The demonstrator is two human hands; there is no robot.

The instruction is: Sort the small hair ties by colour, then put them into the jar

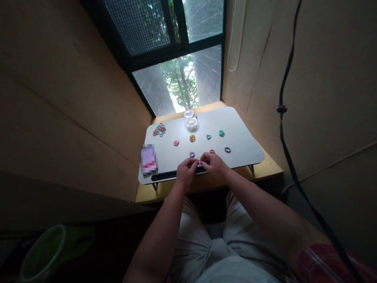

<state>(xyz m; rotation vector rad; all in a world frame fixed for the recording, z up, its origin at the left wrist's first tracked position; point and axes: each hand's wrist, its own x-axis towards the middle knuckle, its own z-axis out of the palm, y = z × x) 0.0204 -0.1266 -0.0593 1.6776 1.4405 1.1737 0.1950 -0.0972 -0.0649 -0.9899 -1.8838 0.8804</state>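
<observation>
Pinching a small pinkish thing (199, 162) with left hand (186, 169) and right hand (214, 164), at six o'clock on the white table (241, 135). Facing a clear tub (191, 124) at twelve, heaped colourful bands (160, 128) at ten.

A yellow band (192, 138) and a green band (221, 133) colour the white tabletop (243, 143); the sleeve (326, 261) is red, pale-lined.

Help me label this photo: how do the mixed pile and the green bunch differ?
Colour: the mixed pile shows several colours, while the green bunch looks green throughout.
Size: the mixed pile spreads wider than the compact green bunch.
Place: the mixed pile lies near the left edge, the green bunch right of centre.
Both rest on the white table, untouched by either hand.
</observation>
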